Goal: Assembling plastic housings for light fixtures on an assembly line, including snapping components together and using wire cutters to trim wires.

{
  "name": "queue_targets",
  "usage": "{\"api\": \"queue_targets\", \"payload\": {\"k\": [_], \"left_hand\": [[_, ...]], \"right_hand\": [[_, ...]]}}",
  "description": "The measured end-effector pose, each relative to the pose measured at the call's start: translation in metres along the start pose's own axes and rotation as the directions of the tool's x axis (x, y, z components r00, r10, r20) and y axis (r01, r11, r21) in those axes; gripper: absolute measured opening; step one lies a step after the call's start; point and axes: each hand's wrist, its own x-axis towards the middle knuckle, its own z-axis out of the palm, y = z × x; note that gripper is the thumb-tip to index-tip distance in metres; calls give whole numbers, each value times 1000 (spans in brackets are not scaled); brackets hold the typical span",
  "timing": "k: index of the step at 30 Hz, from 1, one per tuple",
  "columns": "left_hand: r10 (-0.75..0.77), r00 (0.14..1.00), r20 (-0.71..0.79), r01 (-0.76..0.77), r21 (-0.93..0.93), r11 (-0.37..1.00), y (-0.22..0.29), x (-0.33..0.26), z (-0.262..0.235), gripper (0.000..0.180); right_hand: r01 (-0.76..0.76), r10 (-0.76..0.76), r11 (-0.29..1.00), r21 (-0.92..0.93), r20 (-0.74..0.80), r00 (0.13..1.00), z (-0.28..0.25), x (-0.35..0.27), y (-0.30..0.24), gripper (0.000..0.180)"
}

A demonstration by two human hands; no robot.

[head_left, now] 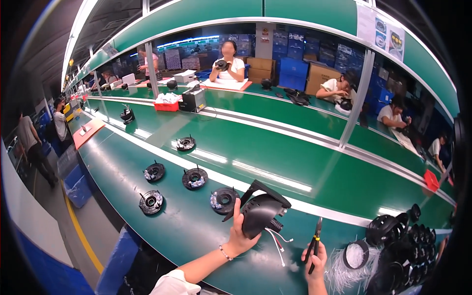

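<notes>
My left hand [238, 239] grips a curved black plastic housing [261, 215] with a flat bracket on top, its index finger stretched up along the side. White and red wires [278, 242] with small white connectors dangle from the housing. In my right hand [316, 260] is a pair of pliers [317, 237] with dark handles and yellow marks, held upright, jaws pointing up and apart from the housing. Just behind my left hand lies a round black base [224, 200] with small parts in it. Similar round bases [195, 178] are spread to the left.
Black ring-shaped parts [403, 246] are piled at the right, beside a heap of clear ties or strips [354, 260]. A green conveyor belt [275, 157] runs beyond the bench's pale rail. Co-workers [228, 66] sit across it. A blue bin [77, 187] stands at left.
</notes>
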Motion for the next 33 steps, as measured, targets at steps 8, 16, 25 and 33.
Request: {"api": "queue_targets", "payload": {"k": [8, 16, 25, 33], "left_hand": [[-311, 949, -59, 291, -228, 929, 15, 6, 2, 91], [-593, 796, 123, 515, -651, 557, 11, 0, 3, 98], [-883, 379, 277, 590, -807, 0, 0, 2, -10, 37], [199, 980, -22, -191, 197, 962, 0, 31, -29, 58]], "right_hand": [[-134, 131, 984, 117, 34, 991, -3, 2, 5, 56], [-182, 172, 975, 127, 81, 982, -1, 3, 4, 55], [-233, 224, 967, 100, 97, 970, -9, 0, 6, 51], [-238, 241, 960, 150, -4, 971, -10, -2, 6, 53]]}}
